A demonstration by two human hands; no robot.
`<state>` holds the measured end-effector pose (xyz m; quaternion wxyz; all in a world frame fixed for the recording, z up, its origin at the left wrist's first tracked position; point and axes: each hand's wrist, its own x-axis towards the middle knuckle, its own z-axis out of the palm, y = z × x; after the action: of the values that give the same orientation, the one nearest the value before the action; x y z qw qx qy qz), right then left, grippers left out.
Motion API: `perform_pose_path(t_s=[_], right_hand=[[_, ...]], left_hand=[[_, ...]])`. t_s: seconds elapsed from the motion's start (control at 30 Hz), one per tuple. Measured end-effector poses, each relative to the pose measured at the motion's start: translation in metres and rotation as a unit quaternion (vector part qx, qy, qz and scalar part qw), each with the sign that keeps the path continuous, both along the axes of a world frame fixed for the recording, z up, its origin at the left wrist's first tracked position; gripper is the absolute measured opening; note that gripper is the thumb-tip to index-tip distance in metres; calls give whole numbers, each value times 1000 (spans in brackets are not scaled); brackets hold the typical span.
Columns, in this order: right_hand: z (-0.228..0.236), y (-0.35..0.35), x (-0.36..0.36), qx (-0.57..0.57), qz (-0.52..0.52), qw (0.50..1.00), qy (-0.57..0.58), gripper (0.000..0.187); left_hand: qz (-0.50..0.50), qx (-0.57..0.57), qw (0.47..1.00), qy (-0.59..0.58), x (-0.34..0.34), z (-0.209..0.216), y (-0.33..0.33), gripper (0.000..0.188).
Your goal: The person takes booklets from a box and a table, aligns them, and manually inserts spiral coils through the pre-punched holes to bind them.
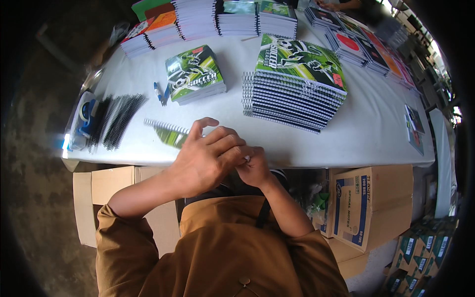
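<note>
A green-covered spiral notebook [170,137] is held near the table's front edge, its coil edge running down to the right under my fingers. Over its middle lies my left hand [208,156], fingers bent and closed on it. At the right end of that edge, my right hand [254,167] pinches with curled fingers, right beside the left one. Most of the notebook is hidden by my hands. Beyond them sits a short stack of green soccer-cover books [195,74], with blue-handled pliers [161,94] to its left. A tall stack of coil-bound notebooks [297,84] stands to the right.
Loose black coils [118,121] and a blue tape dispenser [86,116] lie at the left. Notebook stacks [198,20] line the far edge, with more [358,47] at the far right. Cardboard boxes [376,205] stand below the table. Another person's hand [334,5] shows at the top.
</note>
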<state>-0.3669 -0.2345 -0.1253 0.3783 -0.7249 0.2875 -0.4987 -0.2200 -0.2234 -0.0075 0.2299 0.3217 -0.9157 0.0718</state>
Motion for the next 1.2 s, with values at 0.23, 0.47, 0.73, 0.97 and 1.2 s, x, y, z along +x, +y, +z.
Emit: perform_pose_path(t_s=[0.23,0.47,0.73,0.97,1.2], right_hand=[[58,9,-10,-46,-36,992,-115,29],[163,-71,-142,-356,-261,897,19,25],[61,-110,-172,-22,-299,914,-273,35],[54,-112,-114,-133,-540,823,-118,40],[40,-105,-132,-137,-530,828,-122,38]], left_hand=[[5,37,999,-2,-3,61,-6,29],[8,-256,938,235,-22,91,-97,17],[90,66,889,444,-66,-44,-150,27],[189,39,761,620,-91,-73,-161,26],[185,129,861,455,-63,-41,-150,35]])
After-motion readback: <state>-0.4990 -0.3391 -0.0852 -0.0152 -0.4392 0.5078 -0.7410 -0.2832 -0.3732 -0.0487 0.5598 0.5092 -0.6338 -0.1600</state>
